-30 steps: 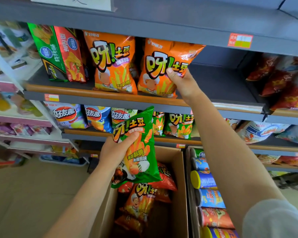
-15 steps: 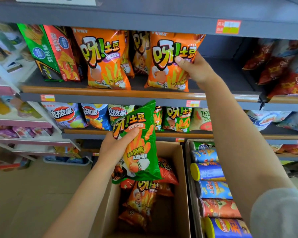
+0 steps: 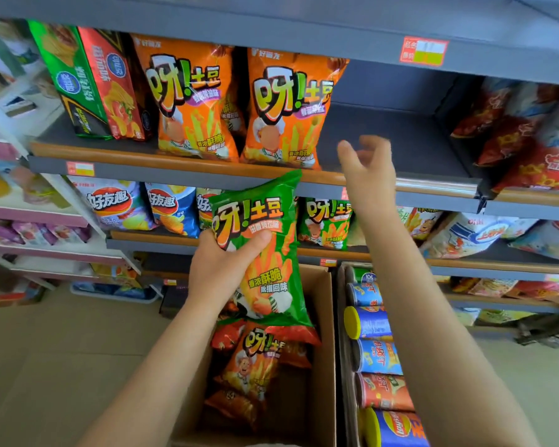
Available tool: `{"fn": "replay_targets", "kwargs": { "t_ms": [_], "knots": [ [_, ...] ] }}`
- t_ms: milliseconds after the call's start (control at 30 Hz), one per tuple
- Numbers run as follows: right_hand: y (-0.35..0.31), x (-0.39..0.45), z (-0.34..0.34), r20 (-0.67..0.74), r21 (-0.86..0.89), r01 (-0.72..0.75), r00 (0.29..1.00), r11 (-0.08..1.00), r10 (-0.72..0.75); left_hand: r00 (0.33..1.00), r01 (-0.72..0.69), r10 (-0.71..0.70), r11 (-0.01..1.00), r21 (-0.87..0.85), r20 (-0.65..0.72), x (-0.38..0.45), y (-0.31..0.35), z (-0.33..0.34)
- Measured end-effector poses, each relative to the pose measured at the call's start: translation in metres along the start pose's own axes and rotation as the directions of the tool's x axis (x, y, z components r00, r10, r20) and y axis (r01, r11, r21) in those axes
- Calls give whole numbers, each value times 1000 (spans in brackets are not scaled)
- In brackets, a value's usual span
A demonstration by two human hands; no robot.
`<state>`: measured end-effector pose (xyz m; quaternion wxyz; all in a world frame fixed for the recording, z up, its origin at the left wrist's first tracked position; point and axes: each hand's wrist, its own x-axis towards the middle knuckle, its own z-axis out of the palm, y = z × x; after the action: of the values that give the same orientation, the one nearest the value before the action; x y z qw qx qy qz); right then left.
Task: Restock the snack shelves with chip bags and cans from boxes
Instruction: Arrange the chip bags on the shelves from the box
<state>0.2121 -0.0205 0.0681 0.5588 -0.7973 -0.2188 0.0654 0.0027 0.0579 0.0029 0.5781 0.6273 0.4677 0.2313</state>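
Observation:
My left hand (image 3: 221, 269) grips a green chip bag (image 3: 265, 253) by its upper left side, held upright above the open cardboard box (image 3: 323, 350). Two orange chip bags stand on the upper shelf (image 3: 400, 185); the right orange bag (image 3: 288, 108) stands upright next to the left orange bag (image 3: 191, 98). My right hand (image 3: 365, 169) hovers just right of that bag, fingers loosely curled, holding nothing. More orange and red chip bags (image 3: 255, 359) lie inside the box.
A second box at the right holds several chip cans (image 3: 375, 356) lying on their sides. Green and red snack boxes (image 3: 91, 82) stand at the shelf's left; red bags (image 3: 523, 137) fill its right. The stretch between is bare shelf. Lower shelves hold more bags.
My right hand has let go of the right orange bag and drawn back down to the right. The bag now stands on the shelf. My left hand still holds the green bag.

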Motion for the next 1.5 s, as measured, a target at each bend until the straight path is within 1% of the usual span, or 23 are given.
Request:
{"fn": "replay_targets", "kwargs": {
  "t_ms": [67,133,167,200,267,333,367,433,500,567,633,733,833,933,1000,1067,1100,1133,1200,1233,1300,1400,1500],
  "knots": [
    [14,-54,-15,222,21,-147,965,989,139,1000,-7,7,1000,5,-25,-2,2,12],
    [30,-93,-20,472,-39,-290,838,956,274,999,-44,44,999,11,10,-4,6,27],
    [40,-104,-21,532,-39,-323,794,946,294,996,-72,71,997,10,52,-5,8,35],
    [49,-111,-24,538,-3,-336,793,942,284,991,-96,95,995,3,98,-7,10,43],
    [63,-110,-35,450,117,-352,853,929,267,982,-85,89,996,-32,165,-7,15,58],
    [72,-105,-52,385,206,-354,886,912,257,975,36,-15,995,-90,220,-5,20,68],
    [74,-103,-62,390,228,-346,889,910,241,955,106,-68,988,-116,290,-5,24,73],
    [75,-101,-77,435,248,-338,876,908,208,894,180,-108,975,-130,435,-8,30,84],
    [77,-100,-86,400,186,-283,897,941,190,887,202,-110,965,-164,448,-8,34,97],
    [80,-97,-92,232,56,-166,961,984,149,912,169,-64,959,-227,405,-7,37,108],
    [80,-97,-95,144,-7,-82,986,997,83,914,131,-20,959,-250,405,-7,41,114],
    [78,-98,-92,155,-22,-51,986,998,54,886,145,6,947,-288,464,-11,44,121],
    [74,-94,-91,94,-93,-81,992,992,90,829,135,73,936,-325,555,-19,48,125],
    [67,-85,-100,87,-118,-74,993,990,84,802,192,49,923,-335,595,-13,58,125],
    [56,-73,-107,55,-136,-20,998,990,27,851,121,62,943,-309,522,2,64,123],
    [44,-52,-109,-6,-170,52,999,984,-53,920,-113,158,983,-144,358,25,67,119],
    [39,-38,-110,-44,-189,91,994,978,-101,922,-284,267,959,21,279,35,66,117],
    [34,-22,-108,-82,-217,125,986,968,-145,887,-443,392,873,206,245,45,63,114],
    [25,14,-102,-149,-292,148,969,945,-198,783,-620,541,629,469,307,63,56,114],
    [20,33,-96,-179,-328,141,962,934,-208,753,-646,560,532,548,345,68,54,114],
    [13,68,-82,-225,-399,125,947,908,-229,734,-650,557,413,638,388,77,47,117],
    [15,110,-59,-248,-473,118,933,873,-260,729,-635,553,327,700,404,84,40,116],
    [25,146,-33,-243,-463,124,934,878,-261,693,-663,609,326,674,386,88,39,115]
  ]
}}
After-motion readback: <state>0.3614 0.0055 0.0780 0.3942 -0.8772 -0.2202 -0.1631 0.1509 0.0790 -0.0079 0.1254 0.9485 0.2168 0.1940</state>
